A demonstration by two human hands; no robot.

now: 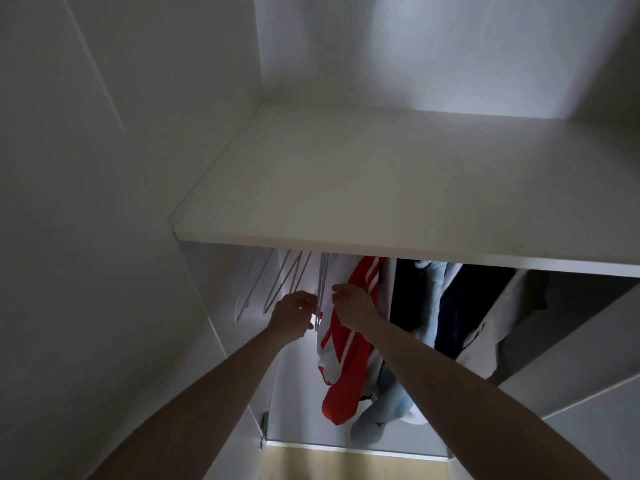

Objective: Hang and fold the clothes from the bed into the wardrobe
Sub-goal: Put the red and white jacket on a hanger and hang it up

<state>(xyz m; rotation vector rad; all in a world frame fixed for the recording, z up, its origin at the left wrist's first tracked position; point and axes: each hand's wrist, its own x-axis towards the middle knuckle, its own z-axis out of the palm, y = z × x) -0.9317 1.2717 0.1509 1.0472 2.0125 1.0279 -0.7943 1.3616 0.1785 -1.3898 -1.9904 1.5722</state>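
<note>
Head view: a red-and-white striped jersey (341,344) is being hung under the white wardrobe shelf (381,188), among white plastic hangers (277,289) and dark and pale-blue garments (426,306). It is being pinched at the shoulder by the right hand (349,301), probably to seat it squarely, while a hanger is being gripped by the left hand (292,311). White wardrobe walls (86,237) and pale wooden floor (346,465) are being dimly lit.

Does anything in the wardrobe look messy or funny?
A little. The empty white hangers under the white shelf hang tilted at different angles, not in a neat row. The red-and-white garment the right hand holds droops bunched. The left hand is at a hanger. Nothing looks broken.
</note>
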